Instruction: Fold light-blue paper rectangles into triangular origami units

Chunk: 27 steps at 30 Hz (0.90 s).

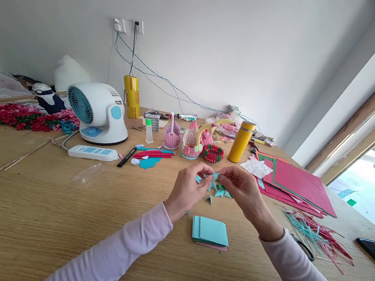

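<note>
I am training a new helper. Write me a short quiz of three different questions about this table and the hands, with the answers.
1. True or false: both hands pinch one small teal paper piece between them.
2. Which thing stands nearest the red paper sheets? A) white fan B) yellow bottle C) power strip
3. Fill in: the stack of cut teal paper lies on the table between the two ____.

Key
1. True: left hand and right hand meet on the teal paper piece, above the loose folded triangles.
2. B: the yellow bottle stands by the red paper sheets; the white fan and power strip are far left.
3. Forearms: teal paper stack, table.
</note>
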Tool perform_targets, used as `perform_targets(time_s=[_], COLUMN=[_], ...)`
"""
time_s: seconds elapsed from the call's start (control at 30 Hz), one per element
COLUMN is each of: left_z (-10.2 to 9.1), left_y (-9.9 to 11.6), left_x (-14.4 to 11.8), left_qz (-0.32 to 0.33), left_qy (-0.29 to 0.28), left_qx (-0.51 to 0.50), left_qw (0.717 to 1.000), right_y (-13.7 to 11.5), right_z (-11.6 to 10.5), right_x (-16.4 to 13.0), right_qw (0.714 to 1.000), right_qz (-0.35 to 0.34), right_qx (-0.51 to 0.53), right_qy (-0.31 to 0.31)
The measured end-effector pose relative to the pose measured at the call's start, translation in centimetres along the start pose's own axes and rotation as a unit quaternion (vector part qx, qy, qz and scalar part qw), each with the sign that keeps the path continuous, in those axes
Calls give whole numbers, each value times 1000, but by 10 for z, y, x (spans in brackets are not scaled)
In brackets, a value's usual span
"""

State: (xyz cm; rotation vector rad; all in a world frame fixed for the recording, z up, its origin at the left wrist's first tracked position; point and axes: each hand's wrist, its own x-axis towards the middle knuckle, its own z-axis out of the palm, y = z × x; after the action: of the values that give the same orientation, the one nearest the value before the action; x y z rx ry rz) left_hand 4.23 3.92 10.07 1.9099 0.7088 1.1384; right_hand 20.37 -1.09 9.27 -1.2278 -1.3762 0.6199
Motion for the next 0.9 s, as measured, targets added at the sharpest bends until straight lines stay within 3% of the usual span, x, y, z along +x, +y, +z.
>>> perform_targets(time_s=[0.17,0.37,0.63,0.77,0.9], left_z=[1,2,-6,-9,-13], left_y=[-5,-2,8,4,2], left_x=[2,2,3,3,4], left_qz=[-34,-123,-225,-222,-201], left_qy=[-15,-81,-145,-159,-170], left_qx=[-69,-221,-336,-311,-282], left_qw=[997,964,903,910,922], right_y=[-7,-10,-13,-16,-17], right_z=[9,13,3,0,-1], right_x=[-4,-5,-6,-6,-5], right_qw=[990,973,995,997,997], right_qz=[75,102,16,-41,-46], right_qx=[117,205,80,21,41], right_qy=[16,29,-50,-67,-49])
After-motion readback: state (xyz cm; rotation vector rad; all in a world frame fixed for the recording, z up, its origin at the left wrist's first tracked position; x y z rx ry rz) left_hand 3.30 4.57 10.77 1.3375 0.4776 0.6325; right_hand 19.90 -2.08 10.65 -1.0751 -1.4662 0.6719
